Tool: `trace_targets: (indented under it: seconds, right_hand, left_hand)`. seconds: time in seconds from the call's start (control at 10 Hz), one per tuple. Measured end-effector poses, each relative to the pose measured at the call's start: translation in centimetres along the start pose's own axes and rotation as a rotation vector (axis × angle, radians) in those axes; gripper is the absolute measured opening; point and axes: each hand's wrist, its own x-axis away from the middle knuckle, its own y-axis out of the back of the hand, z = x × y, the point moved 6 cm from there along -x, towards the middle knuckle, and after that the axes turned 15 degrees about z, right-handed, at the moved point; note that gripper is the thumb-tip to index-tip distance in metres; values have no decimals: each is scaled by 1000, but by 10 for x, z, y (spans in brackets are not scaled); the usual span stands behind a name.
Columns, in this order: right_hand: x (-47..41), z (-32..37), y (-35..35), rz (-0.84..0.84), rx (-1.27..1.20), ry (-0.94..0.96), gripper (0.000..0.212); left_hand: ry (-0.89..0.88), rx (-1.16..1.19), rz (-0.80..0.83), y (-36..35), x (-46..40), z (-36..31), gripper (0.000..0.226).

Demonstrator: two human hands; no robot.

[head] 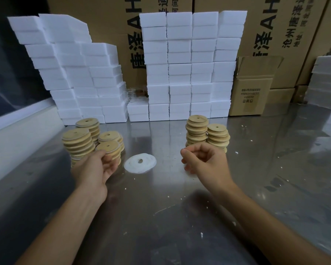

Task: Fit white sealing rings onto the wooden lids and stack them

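Observation:
Several stacks of round wooden lids with white rings [78,142] stand on the left of the steel table [161,207]. My left hand [97,167] touches the side of the nearest left stack [109,152], fingers against its lower lids. A small pile of white sealing rings [140,162] lies flat between my hands. Two stacks of plain wooden lids [197,131] stand on the right. My right hand [203,159] hovers just in front of them, fingers loosely curled, with nothing seen in it.
White foam blocks [180,64] are piled in tall columns along the back, with large cardboard boxes [287,35] behind them and a small open carton [250,88] at the right. A white ledge [17,134] borders the table on the left. White crumbs dot the table.

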Motion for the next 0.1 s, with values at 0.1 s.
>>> trace_targets:
  seconds: [0.1]
  right_hand:
    - [-1, 4, 0, 1, -11, 36, 15]
  left_hand:
    - [-137, -232, 64, -10, 4, -9, 14]
